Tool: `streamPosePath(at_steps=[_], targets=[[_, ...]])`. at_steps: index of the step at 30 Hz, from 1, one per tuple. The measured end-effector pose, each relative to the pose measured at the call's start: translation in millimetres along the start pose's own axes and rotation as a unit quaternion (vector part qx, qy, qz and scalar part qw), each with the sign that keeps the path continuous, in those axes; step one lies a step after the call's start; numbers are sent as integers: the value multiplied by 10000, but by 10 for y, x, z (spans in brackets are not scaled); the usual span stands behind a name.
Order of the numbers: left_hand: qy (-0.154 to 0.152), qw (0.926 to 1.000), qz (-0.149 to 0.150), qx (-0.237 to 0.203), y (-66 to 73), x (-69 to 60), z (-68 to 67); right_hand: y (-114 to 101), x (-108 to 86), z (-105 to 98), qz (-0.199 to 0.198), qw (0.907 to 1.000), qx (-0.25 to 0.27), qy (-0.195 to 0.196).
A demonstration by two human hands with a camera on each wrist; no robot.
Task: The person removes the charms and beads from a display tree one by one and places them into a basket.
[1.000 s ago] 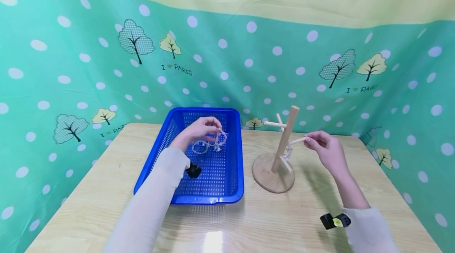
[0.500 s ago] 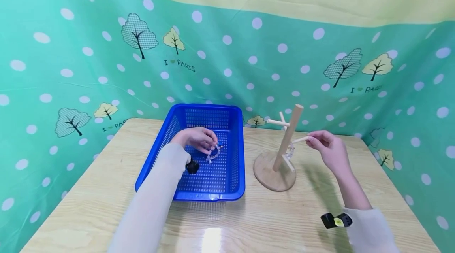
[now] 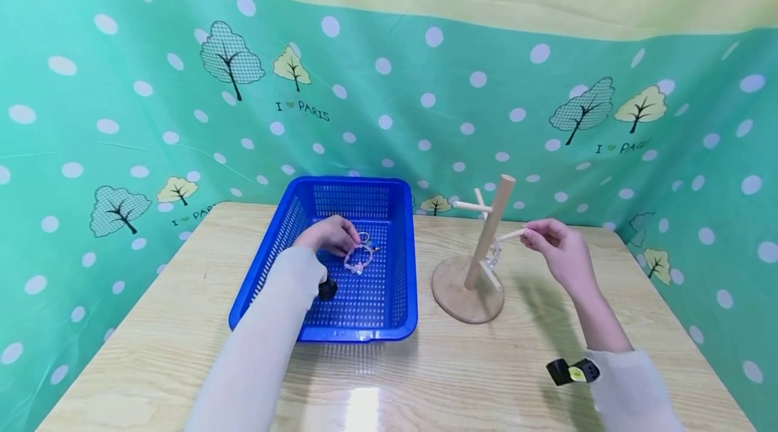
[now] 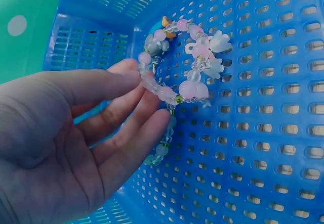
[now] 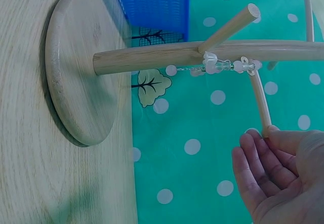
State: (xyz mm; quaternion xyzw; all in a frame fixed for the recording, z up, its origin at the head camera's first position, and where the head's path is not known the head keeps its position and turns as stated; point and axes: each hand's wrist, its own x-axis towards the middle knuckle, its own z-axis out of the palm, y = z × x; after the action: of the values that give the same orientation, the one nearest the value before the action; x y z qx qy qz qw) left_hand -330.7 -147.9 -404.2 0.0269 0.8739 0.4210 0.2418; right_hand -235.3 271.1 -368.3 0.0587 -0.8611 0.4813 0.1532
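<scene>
In the head view my left hand (image 3: 333,235) is down inside the blue plastic basket (image 3: 402,331). Its thumb and fingers pinch the edge of a pink beaded bracelet (image 4: 164,93) with pale flower charms. A second bracelet with pale green beads (image 4: 163,148) hangs or lies just below the fingertips; its far part is hidden. Grey and orange charms (image 4: 156,46) show beside the pink beads. On the right, my right hand (image 3: 562,253) pinches the tip of a peg (image 5: 260,100) on the wooden stand (image 3: 489,233). A clear and pink beaded bracelet (image 5: 217,67) hangs on that peg near the post.
The stand's round base (image 3: 452,290) rests on the light wood table (image 3: 462,378), right of the basket. Other pegs (image 3: 473,206) stick out from the post. A green dotted curtain (image 3: 365,81) hangs behind the table.
My left hand has lowered and shifted left in the basket, and the bracelets have come down with it. My right hand keeps its hold on the peg.
</scene>
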Motion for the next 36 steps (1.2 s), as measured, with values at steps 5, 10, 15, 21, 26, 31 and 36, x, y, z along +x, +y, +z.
streamPosePath(at_steps=[5, 10, 15, 21, 26, 31, 36], targets=[[207, 9997, 80, -109, 22, -5, -41, -19, 20, -6, 24, 10000, 0, -25], [458, 9981, 304, -269, 74, 2, -95, -38, 33, -5, 11, 10000, 19, -44], [582, 9953, 562, -530, 163, -41, -117, -36, 31, 0, 53, 10000, 2, -78], [684, 9890, 1007, -838, 307, -82, -121, -48, 31, -3, 65, 9999, -32, -88], [563, 9809, 1371, -1257, 467, -125, -88, -66, 38, -6, 109, 9998, -109, -87], [381, 9735, 1645, -1544, 639, -197, -24, -73, 24, -13, 173, 9996, -194, -110], [222, 9677, 1885, -1657, 815, -281, 78, -55, -7, -23, 226, 9993, -274, -107]])
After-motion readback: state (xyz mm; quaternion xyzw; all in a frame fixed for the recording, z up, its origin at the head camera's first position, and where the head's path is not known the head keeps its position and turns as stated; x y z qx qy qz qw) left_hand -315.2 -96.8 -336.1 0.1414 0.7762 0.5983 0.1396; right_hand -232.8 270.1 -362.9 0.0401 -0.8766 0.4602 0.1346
